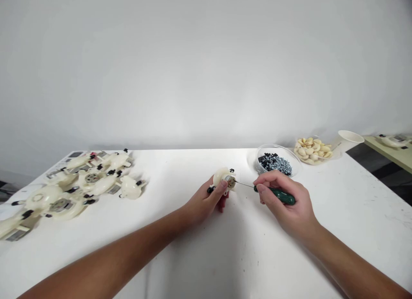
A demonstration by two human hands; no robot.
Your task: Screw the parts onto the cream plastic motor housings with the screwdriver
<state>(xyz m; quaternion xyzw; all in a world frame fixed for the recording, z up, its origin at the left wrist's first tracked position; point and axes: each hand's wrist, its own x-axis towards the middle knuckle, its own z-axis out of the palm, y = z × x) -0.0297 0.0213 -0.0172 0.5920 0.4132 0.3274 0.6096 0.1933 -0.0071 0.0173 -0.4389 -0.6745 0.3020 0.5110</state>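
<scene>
My left hand (214,195) grips a small cream plastic pump housing (220,176) with black fittings. A round metal motor (230,182) sits in the housing and faces right. In my right hand (286,200) is a screwdriver (279,195) with a dark green handle and a thin shaft, my fingers wrapped round the handle. The shaft points left, and its tip meets the motor's end face or lies very close to it. Whether a screw is at the tip is too small to tell.
Several similar cream housings with motors (92,179) lie in a group at the left. Behind my right hand stands a clear round dish (257,161) of silvery screws and black pieces. Beside it are a bag of cream oval parts (313,151) and a tilted white cup (349,138).
</scene>
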